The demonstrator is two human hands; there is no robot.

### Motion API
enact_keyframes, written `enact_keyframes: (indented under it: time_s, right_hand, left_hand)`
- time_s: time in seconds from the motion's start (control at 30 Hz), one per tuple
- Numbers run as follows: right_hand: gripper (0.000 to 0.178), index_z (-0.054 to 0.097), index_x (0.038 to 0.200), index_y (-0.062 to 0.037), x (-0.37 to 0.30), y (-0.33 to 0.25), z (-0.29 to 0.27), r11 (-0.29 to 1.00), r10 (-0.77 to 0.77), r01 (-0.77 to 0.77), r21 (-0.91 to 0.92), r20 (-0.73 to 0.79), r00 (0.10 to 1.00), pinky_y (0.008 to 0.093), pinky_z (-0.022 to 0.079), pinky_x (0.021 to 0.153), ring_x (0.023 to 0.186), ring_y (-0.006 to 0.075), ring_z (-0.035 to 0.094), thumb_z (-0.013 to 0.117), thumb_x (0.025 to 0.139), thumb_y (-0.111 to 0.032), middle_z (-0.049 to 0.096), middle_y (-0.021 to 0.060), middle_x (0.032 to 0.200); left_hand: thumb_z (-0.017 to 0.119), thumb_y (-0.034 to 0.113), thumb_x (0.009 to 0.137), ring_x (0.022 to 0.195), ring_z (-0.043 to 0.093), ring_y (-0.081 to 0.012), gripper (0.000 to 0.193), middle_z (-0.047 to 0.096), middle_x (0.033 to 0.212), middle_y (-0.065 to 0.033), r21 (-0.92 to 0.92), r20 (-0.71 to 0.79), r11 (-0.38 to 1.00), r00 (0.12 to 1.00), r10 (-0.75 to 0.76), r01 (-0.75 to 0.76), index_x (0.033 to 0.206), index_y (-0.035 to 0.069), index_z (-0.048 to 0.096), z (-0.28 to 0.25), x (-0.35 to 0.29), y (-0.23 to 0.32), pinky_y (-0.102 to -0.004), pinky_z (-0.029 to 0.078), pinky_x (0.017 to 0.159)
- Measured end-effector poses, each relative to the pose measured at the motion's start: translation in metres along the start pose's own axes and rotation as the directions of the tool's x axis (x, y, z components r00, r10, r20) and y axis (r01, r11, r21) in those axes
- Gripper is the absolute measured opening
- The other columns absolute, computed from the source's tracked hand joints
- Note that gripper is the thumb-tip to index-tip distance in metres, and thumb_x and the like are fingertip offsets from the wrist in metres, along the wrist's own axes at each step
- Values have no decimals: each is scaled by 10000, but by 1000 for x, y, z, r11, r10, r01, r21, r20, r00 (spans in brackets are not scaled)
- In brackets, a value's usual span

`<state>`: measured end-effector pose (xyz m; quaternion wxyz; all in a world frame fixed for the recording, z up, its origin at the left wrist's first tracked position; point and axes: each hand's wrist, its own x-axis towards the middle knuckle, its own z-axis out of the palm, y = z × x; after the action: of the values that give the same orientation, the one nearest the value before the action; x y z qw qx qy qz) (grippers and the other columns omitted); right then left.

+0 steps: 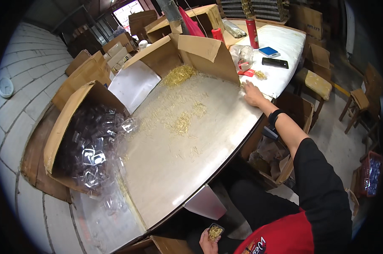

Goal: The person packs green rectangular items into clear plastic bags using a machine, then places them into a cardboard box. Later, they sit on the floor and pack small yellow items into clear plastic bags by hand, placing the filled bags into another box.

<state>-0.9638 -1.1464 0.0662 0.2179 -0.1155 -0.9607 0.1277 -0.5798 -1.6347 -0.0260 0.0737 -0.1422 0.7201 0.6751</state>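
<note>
Head view: on the near side, our left hand [206, 244] grips a small dark-rimmed box [223, 230] heaped with thin, jumbled, shiny gold pieces [214, 231]; right of the table [225, 110] rests our right hand [252, 95], whether gripping we cannot tell

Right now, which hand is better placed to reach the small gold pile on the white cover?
Likely the right hand: it is close to the gold pile, while the left hand is low down, holding a small container.
</note>
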Motion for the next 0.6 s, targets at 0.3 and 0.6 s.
enact_keyframes:
  time_s: [0.3, 0.6]
  right_hand:
    - [462, 525, 1143, 72, -56, -101, 7, 948, -281, 255, 192, 121, 952, 408, 346, 1006, 1169, 383, 447, 531, 819, -257, 487, 272, 1225]
    - [257, 669, 961, -54, 35, 31, -14, 973, 103, -52, 223, -220, 970, 376, 460, 854, 944, 307, 603, 561, 729, -34, 637, 170, 978]
  left_hand:
    - [491, 54, 876, 950, 610, -209, 295, 606, 1097, -118, 10, 97, 996, 991, 91, -92, 1159, -2, 553, 7, 10, -29, -313, 527, 778]
    - [454, 225, 932, 945, 621, -221, 323, 628, 1063, -115, -461, 22, 841, 951, -310, 285, 1153, 17, 565, -2, 7, -4, -326, 525, 748]
